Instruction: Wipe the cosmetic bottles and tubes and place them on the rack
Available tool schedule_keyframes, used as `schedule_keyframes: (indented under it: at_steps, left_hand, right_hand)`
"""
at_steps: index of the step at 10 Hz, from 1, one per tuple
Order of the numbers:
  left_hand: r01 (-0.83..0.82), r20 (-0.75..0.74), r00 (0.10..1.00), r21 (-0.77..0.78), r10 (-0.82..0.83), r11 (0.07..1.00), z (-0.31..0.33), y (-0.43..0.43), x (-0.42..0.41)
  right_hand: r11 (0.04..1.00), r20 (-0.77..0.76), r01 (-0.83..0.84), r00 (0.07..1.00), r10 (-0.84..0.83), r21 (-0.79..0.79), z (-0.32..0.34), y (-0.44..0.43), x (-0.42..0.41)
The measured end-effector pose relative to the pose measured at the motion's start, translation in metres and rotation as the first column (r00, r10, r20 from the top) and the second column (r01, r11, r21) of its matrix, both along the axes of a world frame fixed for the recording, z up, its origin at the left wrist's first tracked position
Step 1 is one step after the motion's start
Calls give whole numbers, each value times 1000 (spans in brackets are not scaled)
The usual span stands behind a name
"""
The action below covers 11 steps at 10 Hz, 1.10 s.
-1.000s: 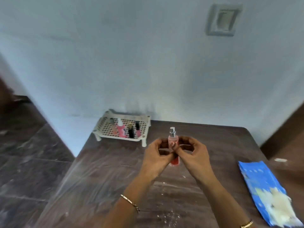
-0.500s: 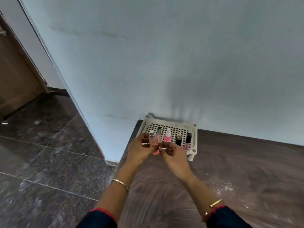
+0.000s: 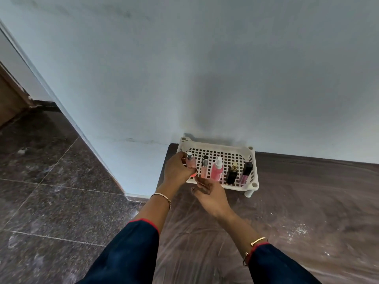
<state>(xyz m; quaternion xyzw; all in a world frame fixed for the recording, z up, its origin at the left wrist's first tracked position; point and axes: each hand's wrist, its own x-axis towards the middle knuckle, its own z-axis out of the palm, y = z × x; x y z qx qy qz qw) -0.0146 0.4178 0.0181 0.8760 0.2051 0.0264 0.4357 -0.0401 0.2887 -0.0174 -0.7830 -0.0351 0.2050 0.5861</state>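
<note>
We look down from a head-worn camera at a dark wooden table [image 3: 287,232] pushed against a pale blue wall [image 3: 205,68]. On the far left is a dark speckled tile floor [image 3: 51,191].

Our left hand [image 3: 177,171] reaches to the left end of a white lattice rack [image 3: 251,158] that stands at the table's back corner by the wall. The fingers are closed around a small pink spray bottle [image 3: 191,162], gripping its body. The bottle stands nearly upright, its long axis vertical and its silver nozzle pointing up, tilted slightly toward the wall. It is over the rack's left end; we cannot tell whether its base touches the lattice.

Just to the right, our right hand [image 3: 209,194] hovers in front of the rack's near edge, fingers loosely curled and holding nothing that we can see.

Continuing right along the rack, four items stand upright with caps up: a slim pale tube with a silver cap [image 3: 204,167], a pink bottle with a white cap [image 3: 217,169], a black bottle with a gold cap [image 3: 232,173], and a pink tube with a black cap [image 3: 245,173].

Both forearms wear thin gold bracelets and dark blue sleeves edged in red.
</note>
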Motion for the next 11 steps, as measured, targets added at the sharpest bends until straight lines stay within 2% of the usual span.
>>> schedule_keyframes:
  at_steps: [1, 4, 8, 9, 10, 11]
  left_hand:
    - [14, -29, 1000, 40, -13, 999, -7, 0, 7]
    - [-10, 20, 1000, 53, 9, 999, -17, -1, 12]
    - [-60, 16, 998, -9, 60, 998, -29, -4, 13]
    - [-106, 48, 993, -6, 106, 994, -24, -8, 5]
    - [-203, 157, 963, -101, 217, 974, -21, -17, -10]
    - [-280, 272, 923, -15, 273, 960, -22, -48, -39]
  right_hand:
    - [1000, -3, 6, 1000, -6, -25, -5, -1, 3]
    - [992, 2, -81, 997, 82, -94, -15, 0, 7]
    - [992, 20, -71, 997, 73, -102, -21, -16, 9]
    - [992, 25, -64, 997, 67, -113, -19, -24, 6]
    - [996, 50, -32, 998, 36, -83, -20, -38, 0]
    - [990, 116, -2, 993, 19, -143, -18, -61, -14]
